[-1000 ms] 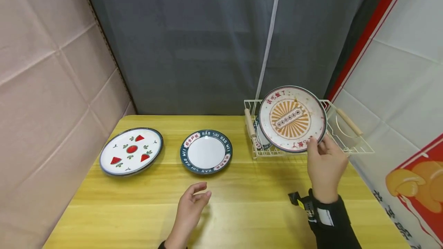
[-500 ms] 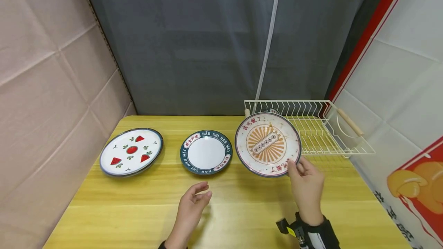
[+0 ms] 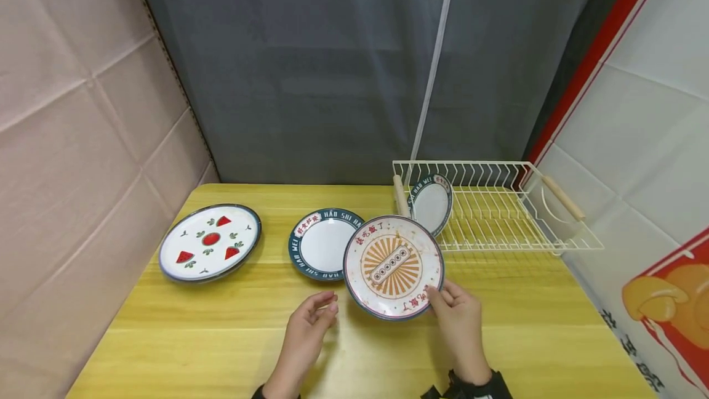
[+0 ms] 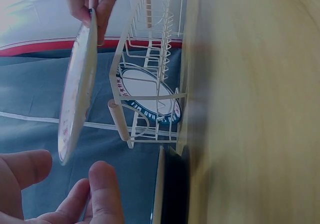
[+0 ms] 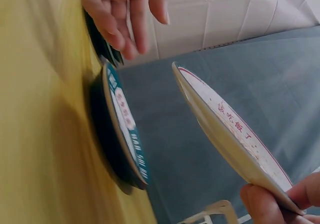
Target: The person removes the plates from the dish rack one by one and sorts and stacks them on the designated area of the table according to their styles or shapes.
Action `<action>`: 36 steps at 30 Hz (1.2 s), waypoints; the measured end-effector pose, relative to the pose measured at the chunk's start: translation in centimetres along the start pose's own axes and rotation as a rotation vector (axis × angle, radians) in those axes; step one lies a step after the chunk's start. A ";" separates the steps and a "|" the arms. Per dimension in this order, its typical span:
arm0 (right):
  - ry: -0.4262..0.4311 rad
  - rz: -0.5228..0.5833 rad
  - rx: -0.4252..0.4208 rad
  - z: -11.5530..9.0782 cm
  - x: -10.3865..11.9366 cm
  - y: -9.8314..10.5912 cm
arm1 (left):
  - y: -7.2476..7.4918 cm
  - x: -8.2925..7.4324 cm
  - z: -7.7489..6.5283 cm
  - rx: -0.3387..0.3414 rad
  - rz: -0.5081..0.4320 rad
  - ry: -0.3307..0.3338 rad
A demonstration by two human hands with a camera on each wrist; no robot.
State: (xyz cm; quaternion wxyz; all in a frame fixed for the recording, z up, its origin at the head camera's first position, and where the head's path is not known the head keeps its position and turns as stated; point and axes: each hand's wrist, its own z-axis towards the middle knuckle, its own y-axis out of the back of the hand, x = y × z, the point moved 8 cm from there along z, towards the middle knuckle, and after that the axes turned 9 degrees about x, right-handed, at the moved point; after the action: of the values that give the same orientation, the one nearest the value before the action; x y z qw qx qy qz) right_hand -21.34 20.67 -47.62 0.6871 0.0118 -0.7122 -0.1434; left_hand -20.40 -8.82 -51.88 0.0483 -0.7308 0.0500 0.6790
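My right hand point(image 3: 458, 325) pinches the near right rim of a white plate point(image 3: 393, 267) with an orange sunburst and red lettering, thumb on top. In the right wrist view this plate point(image 5: 235, 134) is held tilted above the table. Just left of it, my left hand point(image 3: 307, 337) hovers with relaxed fingers, touching nothing. A green-rimmed white plate point(image 3: 324, 245) lies on the table, partly hidden behind the held plate. Inside the white wire dish rack point(image 3: 498, 220), another green-rimmed plate point(image 3: 432, 205) leans at the left end.
At the left of the wooden table point(image 3: 221, 337) lies a white oval plate point(image 3: 210, 243) with strawberry and watermelon pictures, seemingly on another dish. A grey curtain point(image 3: 310, 79) hangs behind the table, and pale cloth walls point(image 3: 100, 171) stand at both sides.
My right hand has carried the sunburst plate from in front of the rack leftward and nearer, uncovering the plate in the rack. The left hand has barely moved.
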 end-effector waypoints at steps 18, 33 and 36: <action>-0.121 0.145 0.062 -0.8 -2.3 -2.8 | -0.5 0.2 0.0 0.048 -0.158 0.014; -0.143 0.169 0.084 -1.0 -3.0 -3.5 | -0.4 0.7 0.2 0.048 -0.177 0.040; -0.147 0.183 0.094 -1.0 -3.2 -3.6 | -0.3 0.9 0.2 0.041 -0.174 0.047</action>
State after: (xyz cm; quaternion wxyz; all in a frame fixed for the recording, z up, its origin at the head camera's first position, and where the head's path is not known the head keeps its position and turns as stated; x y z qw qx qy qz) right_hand -20.82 17.72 -51.48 0.6418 -0.0317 -0.7647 -0.0472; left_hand -20.53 -8.46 -52.75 0.1210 -0.7471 0.0013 0.6536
